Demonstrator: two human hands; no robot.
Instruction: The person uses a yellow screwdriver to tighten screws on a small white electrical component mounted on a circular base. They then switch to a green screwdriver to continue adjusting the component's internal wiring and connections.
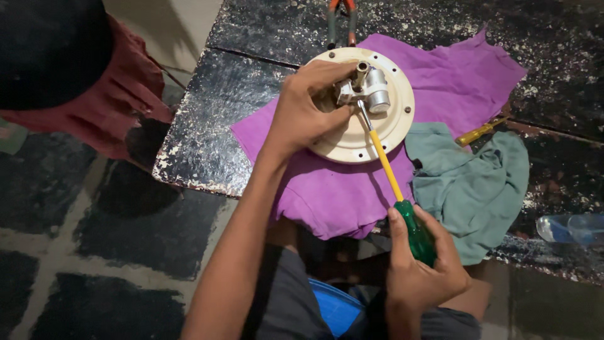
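Note:
A round cream-coloured disc with a metal fitting on top lies on a purple cloth. My left hand grips the metal fitting from the left. My right hand is closed around the green handle of a screwdriver with a yellow shaft. The screwdriver's metal tip rests against the fitting near its centre.
A grey-green cloth lies right of the disc, with a yellow-handled tool beside it. Orange-handled pliers lie beyond the disc. A clear plastic bottle sits at the right edge. The dark speckled table ends at left; a person in red sits there.

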